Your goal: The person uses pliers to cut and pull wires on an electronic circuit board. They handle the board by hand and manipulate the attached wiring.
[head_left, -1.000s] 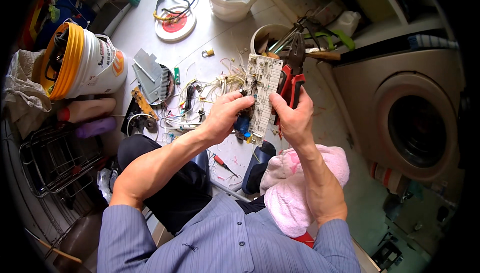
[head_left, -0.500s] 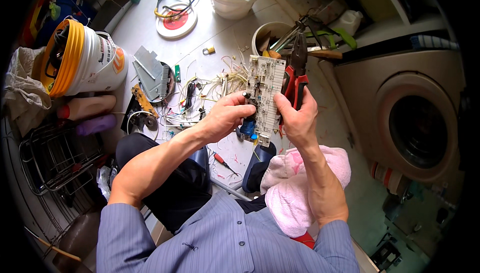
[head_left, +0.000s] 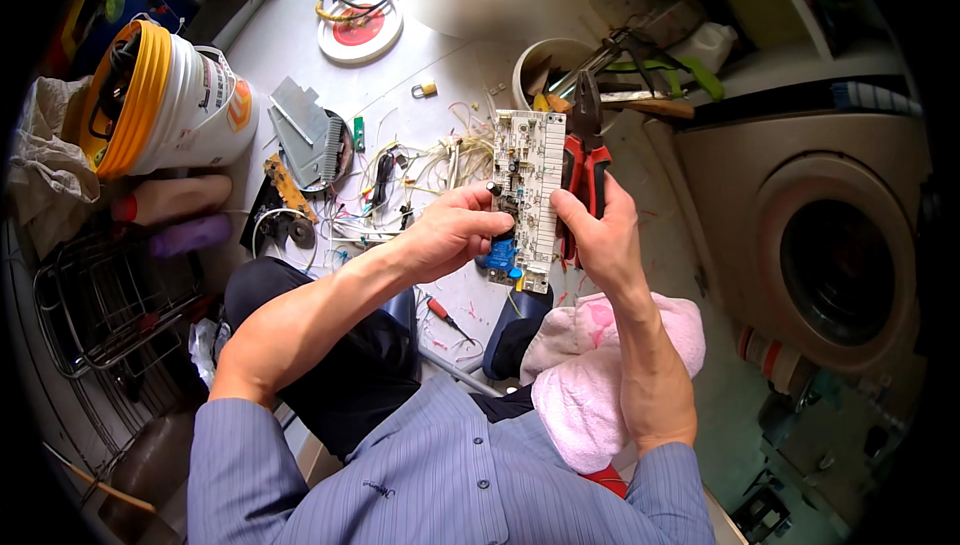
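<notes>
A pale circuit board [head_left: 530, 160], long and narrow, is held up in front of me with its component side showing. Blue parts [head_left: 499, 253] sit near its lower end. My left hand [head_left: 452, 233] is closed on the board's left edge, thumb across its face. On the other side, my right hand [head_left: 606, 233] grips red-handled pliers [head_left: 590, 150], their dark jaws pointing away from me. The right thumb also presses against the board's right edge. Whether the pliers' handles are fully closed I cannot tell.
Loose wires [head_left: 455, 167] litter the floor beyond my left hand. A red-handled screwdriver [head_left: 445, 317] lies between my feet. A white-and-yellow bucket [head_left: 200, 115] stands left, a tool tub [head_left: 535, 70] beyond the board, a washing machine [head_left: 800, 235] right. A pink towel [head_left: 575, 405] covers my right leg.
The view has shifted a little. Both hands keep their hold, and the board and pliers look slightly more upright. A blurred patch now covers the far bucket.
</notes>
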`<state>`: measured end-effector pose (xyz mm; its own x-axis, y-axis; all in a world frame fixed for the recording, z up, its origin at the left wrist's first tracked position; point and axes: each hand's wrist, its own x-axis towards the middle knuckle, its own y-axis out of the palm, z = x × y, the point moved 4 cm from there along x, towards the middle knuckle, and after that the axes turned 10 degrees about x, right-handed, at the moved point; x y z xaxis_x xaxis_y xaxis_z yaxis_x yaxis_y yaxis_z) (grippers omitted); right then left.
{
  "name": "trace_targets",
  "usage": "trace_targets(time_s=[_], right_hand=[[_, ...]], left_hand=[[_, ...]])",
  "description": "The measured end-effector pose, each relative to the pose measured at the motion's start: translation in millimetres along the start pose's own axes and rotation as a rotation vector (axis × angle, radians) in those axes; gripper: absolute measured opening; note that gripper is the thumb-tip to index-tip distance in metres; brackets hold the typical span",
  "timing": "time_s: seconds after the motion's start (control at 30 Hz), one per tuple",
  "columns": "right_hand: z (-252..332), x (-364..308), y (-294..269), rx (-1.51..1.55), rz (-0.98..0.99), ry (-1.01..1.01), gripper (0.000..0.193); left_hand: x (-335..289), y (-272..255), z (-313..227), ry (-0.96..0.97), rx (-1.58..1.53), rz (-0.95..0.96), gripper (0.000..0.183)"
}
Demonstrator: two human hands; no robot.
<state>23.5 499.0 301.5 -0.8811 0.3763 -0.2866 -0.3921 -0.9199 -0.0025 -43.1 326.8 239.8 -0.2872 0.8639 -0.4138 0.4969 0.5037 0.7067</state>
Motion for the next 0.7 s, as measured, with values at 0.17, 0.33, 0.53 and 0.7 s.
trace_targets(time_s=[0.17,0.33,0.53,0.7], right_hand=[[-0.5,-0.9,0.7,-0.065,0.017,-0.031,0.020],[-5.5,-0.5,-0.8,-0.167,0.009,-0.151,0.017],[-3.2,0.5,3.2,-0.074,0.006,-0.071,0.017],[-9.5,6.3,0.9,0.010,0.001,0.009,0.019]], left_hand=[[2.4,-12.7,9.9,0.013,0.014,0.008,0.041],[2.7,-12.7,9.8,0.012,0.002,0.017,0.043],[1.9,-15.0,8.8,-0.007,0.089,-0.015,0.043],[-3.4,-6.0,1.0,-0.016,0.067,-0.004,0.047]])
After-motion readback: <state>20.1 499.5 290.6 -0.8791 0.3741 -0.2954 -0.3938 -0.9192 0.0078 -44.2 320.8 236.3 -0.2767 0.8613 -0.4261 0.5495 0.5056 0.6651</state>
